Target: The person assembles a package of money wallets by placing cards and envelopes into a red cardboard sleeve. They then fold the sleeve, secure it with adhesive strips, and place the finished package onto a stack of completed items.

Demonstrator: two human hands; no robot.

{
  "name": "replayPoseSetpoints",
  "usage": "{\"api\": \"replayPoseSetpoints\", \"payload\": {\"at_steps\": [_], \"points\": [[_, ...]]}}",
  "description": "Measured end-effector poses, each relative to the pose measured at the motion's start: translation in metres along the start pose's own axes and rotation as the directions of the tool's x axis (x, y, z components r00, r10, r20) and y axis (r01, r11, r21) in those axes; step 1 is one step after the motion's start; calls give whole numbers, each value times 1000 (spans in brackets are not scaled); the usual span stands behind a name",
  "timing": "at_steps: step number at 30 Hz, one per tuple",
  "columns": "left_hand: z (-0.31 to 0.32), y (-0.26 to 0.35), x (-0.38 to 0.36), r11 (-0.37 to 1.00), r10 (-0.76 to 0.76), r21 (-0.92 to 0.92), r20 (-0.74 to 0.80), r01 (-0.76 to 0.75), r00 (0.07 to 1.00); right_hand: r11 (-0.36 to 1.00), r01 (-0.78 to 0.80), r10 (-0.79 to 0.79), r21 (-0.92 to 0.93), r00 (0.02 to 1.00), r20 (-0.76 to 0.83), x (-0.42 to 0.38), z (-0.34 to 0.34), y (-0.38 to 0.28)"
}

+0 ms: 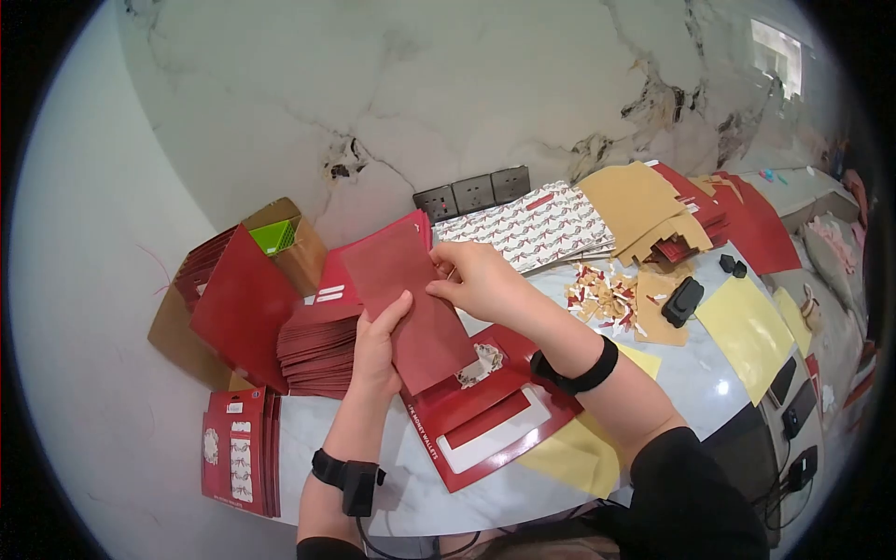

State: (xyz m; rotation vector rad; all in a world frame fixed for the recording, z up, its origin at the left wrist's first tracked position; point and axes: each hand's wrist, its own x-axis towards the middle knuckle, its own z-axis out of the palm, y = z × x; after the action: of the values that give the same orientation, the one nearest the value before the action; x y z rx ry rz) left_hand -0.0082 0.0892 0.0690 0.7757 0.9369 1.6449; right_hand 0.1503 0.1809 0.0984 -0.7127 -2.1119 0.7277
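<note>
A folded red paper wallet is held up at a tilt over the table. My left hand grips its left edge, thumb lying across the front and the other fingers hidden behind. At its upper right edge my right hand is closed in a pinch, the fingertips partly hidden. Below the wallet lies a red package sleeve printed "MONEY WALLETS", with a white-edged window and an ornate white label. Left of my left hand stands a thick stack of red wallets.
A cardboard box with red sleeves stands left, above finished-looking packs. Patterned white cards, tan sheets, paper scraps, a black device and yellow sheets lie right. Black sockets line the wall.
</note>
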Motion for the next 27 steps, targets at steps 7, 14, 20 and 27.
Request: {"api": "replayPoseSetpoints", "payload": {"at_steps": [7,14,20,27], "points": [[5,-11,5,969,-171,-128,278,212,945,983,-127,122,132,991,49,15,-18,32],[-9,-18,14,985,-173,42,98,170,980,590,93,-97,-802,994,44,-5,-56,159],[-17,-16,17,981,-161,124,120,146,980,725,-83,189,-684,979,82,-7,-66,165],[-2,-6,9,988,-6,154,-27,10,1000,744,-150,136,-651,988,-72,0,-81,141]]}}
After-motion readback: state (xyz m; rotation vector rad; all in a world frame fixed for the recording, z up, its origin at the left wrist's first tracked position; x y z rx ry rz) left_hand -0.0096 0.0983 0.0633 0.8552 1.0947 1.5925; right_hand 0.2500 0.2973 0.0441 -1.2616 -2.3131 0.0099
